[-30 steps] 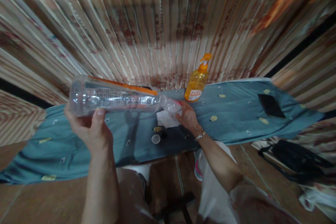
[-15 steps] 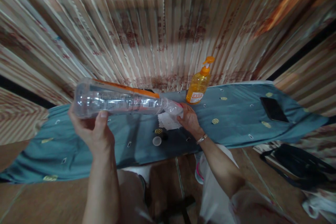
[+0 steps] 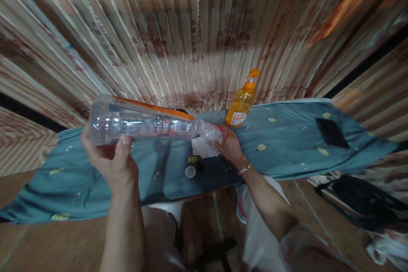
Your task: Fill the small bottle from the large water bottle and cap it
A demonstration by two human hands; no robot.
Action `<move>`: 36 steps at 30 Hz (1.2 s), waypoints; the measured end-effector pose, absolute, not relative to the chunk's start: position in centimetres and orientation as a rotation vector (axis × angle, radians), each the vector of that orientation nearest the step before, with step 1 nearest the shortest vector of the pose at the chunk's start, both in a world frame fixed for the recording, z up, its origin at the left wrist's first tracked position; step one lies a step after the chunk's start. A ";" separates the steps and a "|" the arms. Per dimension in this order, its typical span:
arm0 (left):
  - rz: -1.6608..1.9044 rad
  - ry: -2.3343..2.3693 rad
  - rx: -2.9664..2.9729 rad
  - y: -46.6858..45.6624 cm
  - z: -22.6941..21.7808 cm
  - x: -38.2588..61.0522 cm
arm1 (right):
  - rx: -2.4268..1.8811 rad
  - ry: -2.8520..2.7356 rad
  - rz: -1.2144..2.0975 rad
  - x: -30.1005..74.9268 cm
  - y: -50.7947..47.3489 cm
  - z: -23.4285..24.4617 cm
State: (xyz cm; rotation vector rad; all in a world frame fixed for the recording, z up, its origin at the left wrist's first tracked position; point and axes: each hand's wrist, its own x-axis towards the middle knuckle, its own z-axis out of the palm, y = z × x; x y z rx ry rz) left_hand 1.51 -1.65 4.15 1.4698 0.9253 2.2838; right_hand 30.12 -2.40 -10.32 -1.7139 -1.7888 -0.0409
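A large clear plastic bottle (image 3: 146,125) with an orange-edged label lies tilted nearly level in the air, its base to the left. My left hand (image 3: 116,161) is closed around its base end, thumb on the near side. Its neck meets a smaller clear plastic bottle (image 3: 210,131), which my right hand (image 3: 230,146) grips at the far right end. Whether liquid passes between the two I cannot tell. Below the neck a white piece of paper (image 3: 204,148) lies on the cloth. A small round whitish cap (image 3: 190,171) rests nearer to me.
A pump bottle of yellow liquid (image 3: 239,106) stands upright behind my right hand. A black phone (image 3: 332,132) lies at the right on the teal cloth (image 3: 287,136). Pleated curtains (image 3: 197,29) hang behind. A dark bag (image 3: 363,199) is at lower right.
Both hands and both bottles hold almost the same place. The large bottle has turned very slightly, so its barcode shows more clearly.
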 end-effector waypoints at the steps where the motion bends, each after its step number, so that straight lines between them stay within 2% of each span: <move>1: 2.283 0.932 1.469 -1.7 4.2 1.5 | -1.716 -1.787 -0.039 30.1 -2.4 -10.3; 21: 2.219 0.954 1.553 -1.5 3.1 2.3 | -1.666 -1.820 -0.032 29.7 -2.6 -10.0; 25: 2.261 0.984 1.393 -0.9 2.7 1.9 | -1.721 -1.751 -0.017 30.0 -2.6 -10.1; 36: 2.096 0.968 1.001 -1.3 3.5 1.9 | -1.725 -1.726 -0.016 30.4 -2.6 -10.3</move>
